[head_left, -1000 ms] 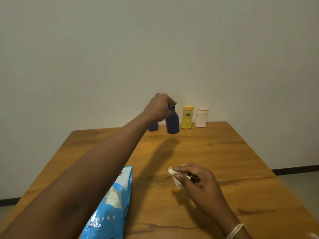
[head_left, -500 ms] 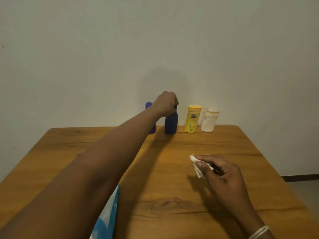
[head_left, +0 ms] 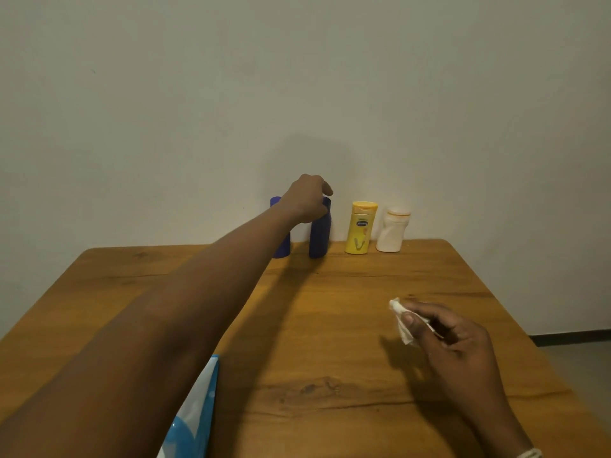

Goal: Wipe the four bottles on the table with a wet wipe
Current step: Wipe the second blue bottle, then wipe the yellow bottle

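At the far edge of the worktop [head_left: 330, 325], against the wall, your four bottles stand in a row: a purple bottle [head_left: 281, 246] partly hidden behind your forearm, a dark blue bottle [head_left: 320, 239], a yellow bottle [head_left: 361, 228] and a white bottle [head_left: 393, 231]. Your left hand [head_left: 307, 200] is on the dark blue one, fingers curled over its cap and shoulder; the bottle stands upright with its base on the wood. Your right hand [head_left: 453, 338] hovers above the near right part of the worktop, pinching the bunched wet wipe [head_left: 401, 325] between thumb and fingers. A blue and white wipes packet [head_left: 195, 411] lies near you, under your left arm.

These look like small plastic toiletry bottles, so expect them to be light, rigid enough to squeeze a little, and easy to topple. A damp wipe will likely leave the smooth plastic slick, so hold each one by the cap or neck, where your fingers can close right round it, and run the wipe down the body. The white bottle is pinched in at the waist and looks crumpled, so it may give under pressure; take that one gently. The wipe is limp and wadded, and spreading it over your fingers would cover more surface.
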Motion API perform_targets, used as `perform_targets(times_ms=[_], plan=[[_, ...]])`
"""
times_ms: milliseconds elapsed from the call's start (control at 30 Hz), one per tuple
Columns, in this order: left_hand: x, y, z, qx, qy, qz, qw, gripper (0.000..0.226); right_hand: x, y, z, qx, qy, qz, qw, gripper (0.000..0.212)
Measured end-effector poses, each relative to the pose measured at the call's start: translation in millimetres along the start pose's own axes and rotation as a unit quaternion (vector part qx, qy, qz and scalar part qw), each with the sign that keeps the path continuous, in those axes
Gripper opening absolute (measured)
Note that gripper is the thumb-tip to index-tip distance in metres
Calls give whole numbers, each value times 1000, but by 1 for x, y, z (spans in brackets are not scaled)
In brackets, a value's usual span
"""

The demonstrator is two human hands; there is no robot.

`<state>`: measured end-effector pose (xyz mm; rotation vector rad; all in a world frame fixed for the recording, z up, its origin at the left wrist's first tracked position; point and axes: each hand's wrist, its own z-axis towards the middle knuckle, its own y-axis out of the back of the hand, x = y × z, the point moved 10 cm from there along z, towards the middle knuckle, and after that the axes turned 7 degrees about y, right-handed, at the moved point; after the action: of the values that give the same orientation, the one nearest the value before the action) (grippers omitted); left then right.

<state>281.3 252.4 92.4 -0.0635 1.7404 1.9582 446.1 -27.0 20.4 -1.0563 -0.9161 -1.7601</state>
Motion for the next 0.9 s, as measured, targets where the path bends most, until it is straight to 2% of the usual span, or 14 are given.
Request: perform_targets(times_ms=[233,667,900], plan=[[6,0,1,-21,16,-30,999,34,5,21,1,-19,9,-10,1000,23],[8,-3,0,3,14,-32,999,35,-9,25,-9,-31,-7,-20,999,25],[6,0,-4,8,17,-44,999,53,-17,27,-11,-36,-31,-32,998,21]])
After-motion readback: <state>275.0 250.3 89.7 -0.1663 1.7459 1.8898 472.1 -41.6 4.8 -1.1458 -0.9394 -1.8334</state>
